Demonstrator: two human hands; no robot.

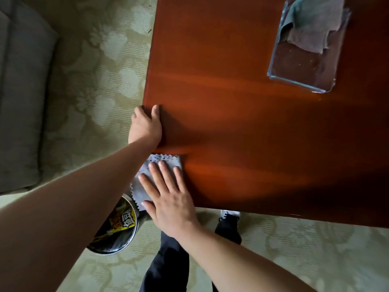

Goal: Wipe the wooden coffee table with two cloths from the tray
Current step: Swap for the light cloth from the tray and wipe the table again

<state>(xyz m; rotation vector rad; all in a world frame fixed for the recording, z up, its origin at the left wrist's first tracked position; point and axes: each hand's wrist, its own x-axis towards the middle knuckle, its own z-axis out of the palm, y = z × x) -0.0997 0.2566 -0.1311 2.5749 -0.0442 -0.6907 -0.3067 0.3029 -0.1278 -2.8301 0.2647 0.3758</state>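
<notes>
The reddish wooden coffee table fills the upper right. A grey cloth with zigzag edges lies at its near left corner, partly hanging over the edge. My right hand lies flat on this cloth, fingers spread, pressing it down. My left hand rests on the table's left edge, fingers curled over the side, holding no cloth. A clear tray stands at the far right of the table. In it lies a second, crumpled grey cloth.
A round bin with a yellow wrapper inside stands on the patterned carpet under my left forearm. A grey sofa is at the left. My dark trouser leg and shoe are beside the table's near edge.
</notes>
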